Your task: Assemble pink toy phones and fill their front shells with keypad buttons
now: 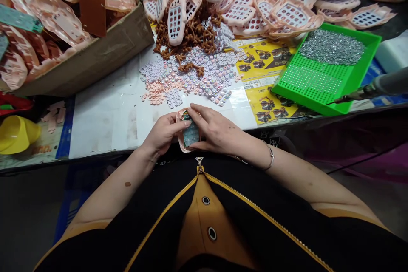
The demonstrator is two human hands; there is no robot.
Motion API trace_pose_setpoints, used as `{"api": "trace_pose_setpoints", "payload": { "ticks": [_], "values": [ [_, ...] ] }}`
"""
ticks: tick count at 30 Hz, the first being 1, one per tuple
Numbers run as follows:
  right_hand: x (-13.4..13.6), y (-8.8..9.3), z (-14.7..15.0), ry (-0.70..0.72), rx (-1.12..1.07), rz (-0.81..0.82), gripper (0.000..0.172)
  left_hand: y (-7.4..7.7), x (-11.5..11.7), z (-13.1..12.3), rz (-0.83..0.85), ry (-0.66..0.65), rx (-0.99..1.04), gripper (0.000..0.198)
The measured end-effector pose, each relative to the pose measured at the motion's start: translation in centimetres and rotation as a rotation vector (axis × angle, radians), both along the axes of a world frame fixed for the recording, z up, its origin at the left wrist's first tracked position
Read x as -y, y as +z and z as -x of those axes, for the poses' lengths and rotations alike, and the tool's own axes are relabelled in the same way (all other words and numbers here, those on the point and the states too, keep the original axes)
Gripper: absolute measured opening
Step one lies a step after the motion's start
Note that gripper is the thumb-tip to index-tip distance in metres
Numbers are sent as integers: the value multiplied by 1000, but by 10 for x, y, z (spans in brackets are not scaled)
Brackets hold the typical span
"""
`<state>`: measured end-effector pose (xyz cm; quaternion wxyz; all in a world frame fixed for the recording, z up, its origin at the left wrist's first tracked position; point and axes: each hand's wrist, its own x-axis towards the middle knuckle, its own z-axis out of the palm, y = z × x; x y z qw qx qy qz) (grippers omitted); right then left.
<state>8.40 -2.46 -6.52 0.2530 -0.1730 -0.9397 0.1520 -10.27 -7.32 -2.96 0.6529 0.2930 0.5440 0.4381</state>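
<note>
Both my hands meet at the table's near edge around one small pink shell [184, 144] with a green circuit board [191, 135] set in it. My left hand [162, 134] grips the shell's left side, thumb pointing at the board. My right hand [216, 129] curls over the right side, fingers pressed on the shell's top. Just beyond them lies a spread of small white and pink keypad pieces [191, 78]. A heap of brown rubber parts [194, 36] sits behind that.
Several pink shells with holes [255, 4] are piled at the back. A cardboard box [95, 57] of pink shells stands at left, a green tray [325, 68] with tiny metal parts at right. A yellow scoop [15, 134] lies far left. A tool tip [353, 93] pokes in from the right.
</note>
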Motion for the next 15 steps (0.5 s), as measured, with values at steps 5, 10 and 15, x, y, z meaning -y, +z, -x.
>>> {"api": "trace_pose_setpoints", "payload": {
  "ticks": [5,10,15],
  "values": [
    [-5,6,-1,-50,-62,-32,94,0,-7,-7,-67,3,100,36],
    [-12,12,-4,-110,-77,-113,87,1,-16,-23,-97,69,216,59],
    [-17,8,-12,-142,-14,-9,90,-5,-25,-39,-93,83,119,56]
  ]
}}
